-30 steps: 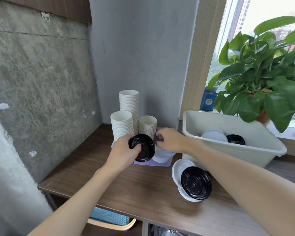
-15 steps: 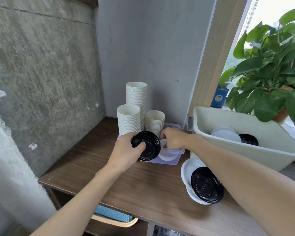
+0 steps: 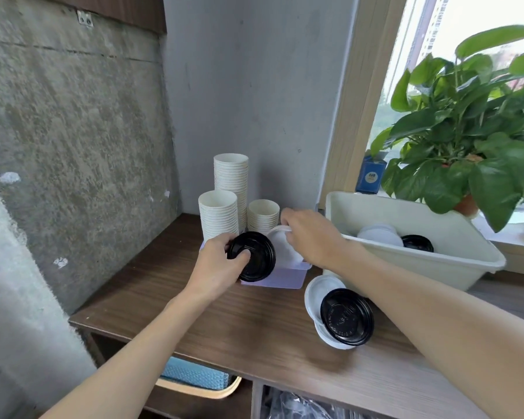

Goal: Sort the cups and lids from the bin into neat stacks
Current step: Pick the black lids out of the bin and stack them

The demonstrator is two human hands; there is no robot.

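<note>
The left hand gripped a round black plastic lid and the right hand pinched a round white plastic lid, both just before the tall white paper cup stacks, which a careless nudge might have toppled.

3 cup stacks upright; lids in bin.

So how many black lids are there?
3: first lid in the left hand, second lid atop white lids on the table, third lid in the bin. Others may be hidden underneath.
</note>
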